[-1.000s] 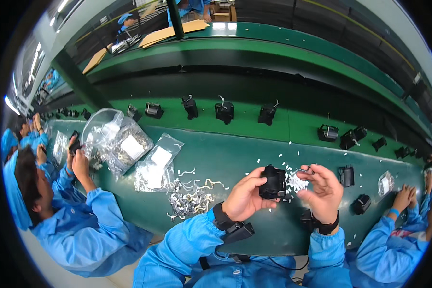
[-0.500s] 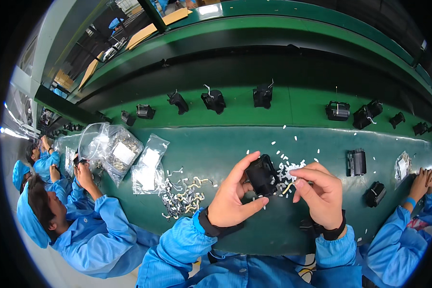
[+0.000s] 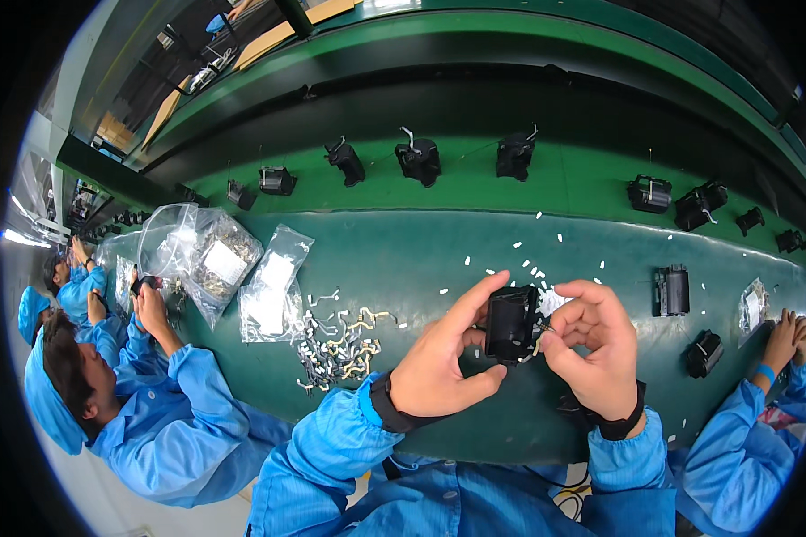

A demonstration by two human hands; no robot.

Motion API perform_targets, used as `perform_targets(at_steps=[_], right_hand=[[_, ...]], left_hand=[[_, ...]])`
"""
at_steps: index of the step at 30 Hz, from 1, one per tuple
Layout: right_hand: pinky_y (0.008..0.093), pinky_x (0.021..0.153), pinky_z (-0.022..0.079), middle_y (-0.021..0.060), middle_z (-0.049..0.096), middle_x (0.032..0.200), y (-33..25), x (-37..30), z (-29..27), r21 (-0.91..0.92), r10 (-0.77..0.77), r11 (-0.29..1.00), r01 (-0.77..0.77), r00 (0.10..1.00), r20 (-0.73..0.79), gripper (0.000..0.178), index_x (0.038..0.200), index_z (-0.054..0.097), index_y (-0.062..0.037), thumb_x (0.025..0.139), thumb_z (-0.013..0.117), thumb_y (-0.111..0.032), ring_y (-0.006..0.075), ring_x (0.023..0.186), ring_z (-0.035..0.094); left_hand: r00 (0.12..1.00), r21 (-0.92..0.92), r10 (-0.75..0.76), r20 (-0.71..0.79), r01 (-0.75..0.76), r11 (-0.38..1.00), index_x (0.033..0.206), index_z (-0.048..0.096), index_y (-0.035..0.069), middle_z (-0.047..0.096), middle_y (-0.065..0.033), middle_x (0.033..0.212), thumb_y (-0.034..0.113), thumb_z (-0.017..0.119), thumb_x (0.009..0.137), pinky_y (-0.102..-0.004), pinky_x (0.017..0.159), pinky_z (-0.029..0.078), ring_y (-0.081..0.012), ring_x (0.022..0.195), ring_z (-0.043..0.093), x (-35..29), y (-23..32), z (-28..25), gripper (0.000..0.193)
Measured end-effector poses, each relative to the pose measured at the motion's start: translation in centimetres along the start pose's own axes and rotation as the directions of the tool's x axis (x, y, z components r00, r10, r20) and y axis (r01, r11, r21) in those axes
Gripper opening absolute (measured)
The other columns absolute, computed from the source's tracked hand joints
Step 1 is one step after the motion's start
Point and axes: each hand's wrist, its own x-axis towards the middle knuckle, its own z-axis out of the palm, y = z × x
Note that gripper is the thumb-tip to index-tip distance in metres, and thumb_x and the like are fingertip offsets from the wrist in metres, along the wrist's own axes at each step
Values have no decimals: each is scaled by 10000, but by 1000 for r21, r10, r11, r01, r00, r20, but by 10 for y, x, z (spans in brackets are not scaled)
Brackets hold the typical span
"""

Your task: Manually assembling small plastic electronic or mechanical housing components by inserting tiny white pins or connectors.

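While left hand (image 3: 437,365) holds housing (image 3: 511,324), white label (image 3: 224,262)

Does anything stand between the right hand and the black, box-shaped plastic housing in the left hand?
No separate obstacle is visible. Only the short, thin, pale wire piece held by the right hand is in the narrow gap beside the black, box-shaped plastic housing; whether they touch is unclear.

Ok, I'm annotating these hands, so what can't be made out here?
Head view: underside of the black boxlike plastic part, hidden by its body.
Head view: held end of the thin pale wire, covered by the right hand.
Head view: blue-sleeved person at right, head cut off by rim.
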Motion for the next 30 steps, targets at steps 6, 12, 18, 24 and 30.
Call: perform_targets(at_steps=[6, 12, 18, 24, 30], right_hand=[[280, 775, 601, 60, 643, 952, 3, -3, 8, 203, 23, 979, -25, 1000, 12, 439, 1324, 534, 8, 919, 693, 69, 125, 851, 692], [293, 788, 616, 88, 643, 991, 5, -4, 8, 218, -19, 976, 15, 1000, 14, 371, 1296, 554, 26, 947, 671, 75, 147, 912, 697], [281, 762, 613, 102, 682, 974, 8, 1, 1, -152, -231, 963, 221, 972, -51, 318, 1189, 661, 31, 886, 745, 75, 151, 850, 707], [290, 705, 588, 106, 719, 913, 3, 4, -2, -265, -336, 902, 341, 940, 63, 316, 1159, 705, 15, 855, 786, 48, 165, 799, 712], [282, 709, 577, 99, 718, 911, 6, 4, 4, -165, -248, 953, 252, 968, 48, 284, 1149, 719, 19, 871, 773, 38, 155, 805, 707]], left_hand=[[998, -39, -56, 18, 57, 998, 1646, 208, 51, 480, -156, 1480, -151, 658, 814, -411, 1102, 473, -246, 1329, 553, -1, 0, -3, 968], [999, -57, -20, -42, 18, 998, 1637, 240, 47, 556, -155, 1380, -119, 666, 832, -370, 984, 543, -224, 1188, 627, -1, -2, -1, 926], [999, -159, -41, -14, 38, 986, 1650, 190, 66, 554, -124, 1389, -109, 673, 857, -336, 973, 522, -187, 1237, 577, 0, -5, -5, 945], [996, -238, -91, 15, 92, 967, 1663, 146, 74, 520, -179, 1466, -110, 664, 905, -407, 1119, 425, -236, 1327, 538, -2, -6, -9, 937], [997, -271, -76, -18, 69, 960, 1664, 148, 85, 565, -108, 1371, -66, 703, 910, -273, 880, 506, -162, 1203, 576, -1, -7, -8, 949]])
